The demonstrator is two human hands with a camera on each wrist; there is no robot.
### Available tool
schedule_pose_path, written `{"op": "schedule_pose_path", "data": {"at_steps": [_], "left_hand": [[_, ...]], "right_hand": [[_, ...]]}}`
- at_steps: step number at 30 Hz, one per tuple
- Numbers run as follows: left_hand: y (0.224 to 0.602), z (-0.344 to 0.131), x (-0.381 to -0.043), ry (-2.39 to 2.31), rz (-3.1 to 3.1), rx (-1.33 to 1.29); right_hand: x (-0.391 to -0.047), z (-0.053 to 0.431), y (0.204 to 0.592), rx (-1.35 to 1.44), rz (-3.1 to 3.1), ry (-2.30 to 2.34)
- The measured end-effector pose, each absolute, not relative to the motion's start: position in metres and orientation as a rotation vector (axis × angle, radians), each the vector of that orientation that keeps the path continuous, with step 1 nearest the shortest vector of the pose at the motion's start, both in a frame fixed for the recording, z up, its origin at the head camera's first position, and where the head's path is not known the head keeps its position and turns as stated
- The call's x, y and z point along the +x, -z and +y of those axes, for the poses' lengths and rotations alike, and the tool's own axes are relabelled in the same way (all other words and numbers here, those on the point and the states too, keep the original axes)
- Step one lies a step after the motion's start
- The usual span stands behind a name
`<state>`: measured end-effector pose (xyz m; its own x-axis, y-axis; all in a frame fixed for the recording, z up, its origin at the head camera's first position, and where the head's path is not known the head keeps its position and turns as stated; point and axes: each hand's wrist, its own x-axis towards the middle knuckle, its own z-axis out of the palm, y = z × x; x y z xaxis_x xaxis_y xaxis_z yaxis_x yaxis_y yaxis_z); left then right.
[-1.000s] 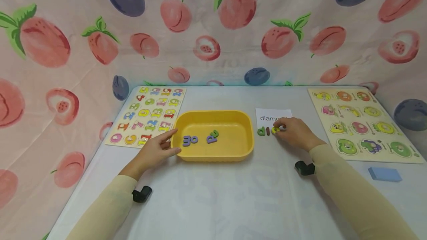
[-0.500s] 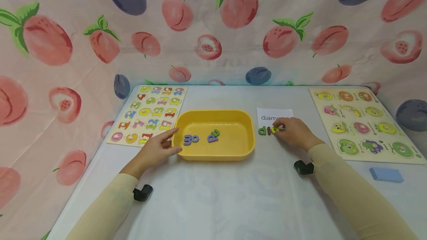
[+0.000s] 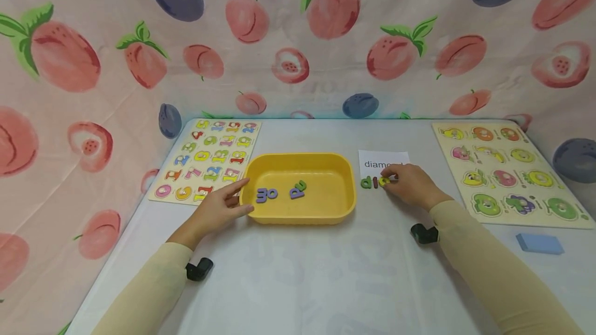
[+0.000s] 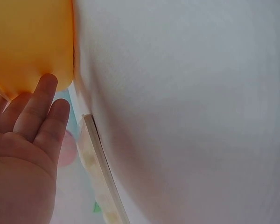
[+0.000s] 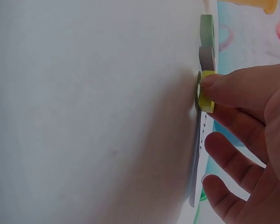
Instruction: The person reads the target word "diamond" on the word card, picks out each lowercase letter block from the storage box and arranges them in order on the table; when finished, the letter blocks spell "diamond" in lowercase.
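My right hand (image 3: 410,185) pinches a yellow letter (image 3: 384,182) between thumb and index finger, low over the table. The right wrist view shows this yellow letter (image 5: 206,98) edge-on, its other fingers spread apart. Left of it lie a green letter d (image 3: 366,183) and a dark red letter i (image 3: 375,183), in a row below a white card (image 3: 382,156) whose printed word is partly covered. My left hand (image 3: 216,213) rests with extended fingers against the left end of a yellow tray (image 3: 298,220). Inside are a purple m (image 3: 262,195), a purple o (image 3: 272,194) and other letters.
A number puzzle board (image 3: 186,151) lies at the left, partly behind the tray. At the right is a fruit puzzle board (image 3: 503,195), with a blue block (image 3: 540,243) in front of it. A fruit-printed cloth (image 3: 326,76) hangs behind the table.
The head view shifted slightly between the first and second frames. Both hands, the tray and the letters keep their places.
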<state>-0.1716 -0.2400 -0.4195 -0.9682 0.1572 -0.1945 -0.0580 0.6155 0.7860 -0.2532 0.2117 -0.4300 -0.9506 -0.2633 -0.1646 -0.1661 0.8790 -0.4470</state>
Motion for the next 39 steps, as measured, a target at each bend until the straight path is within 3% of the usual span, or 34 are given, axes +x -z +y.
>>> {"op": "schedule_pose_path", "data": {"at_steps": [22, 29, 39], "left_hand": [[0.42, -0.239, -0.171, -1.291, 2.595, 0.09], [0.42, -0.239, -0.171, -1.281, 2.602, 0.077], [0.421, -0.24, -0.171, -1.286, 2.593, 0.083]], "right_hand": [[-0.249, 0.215, 0.428, -0.328, 2.831, 0.663], [-0.247, 0.212, 0.402, -0.366, 2.867, 0.697], [-0.235, 0.166, 0.373, -0.576, 2.883, 0.751]]}}
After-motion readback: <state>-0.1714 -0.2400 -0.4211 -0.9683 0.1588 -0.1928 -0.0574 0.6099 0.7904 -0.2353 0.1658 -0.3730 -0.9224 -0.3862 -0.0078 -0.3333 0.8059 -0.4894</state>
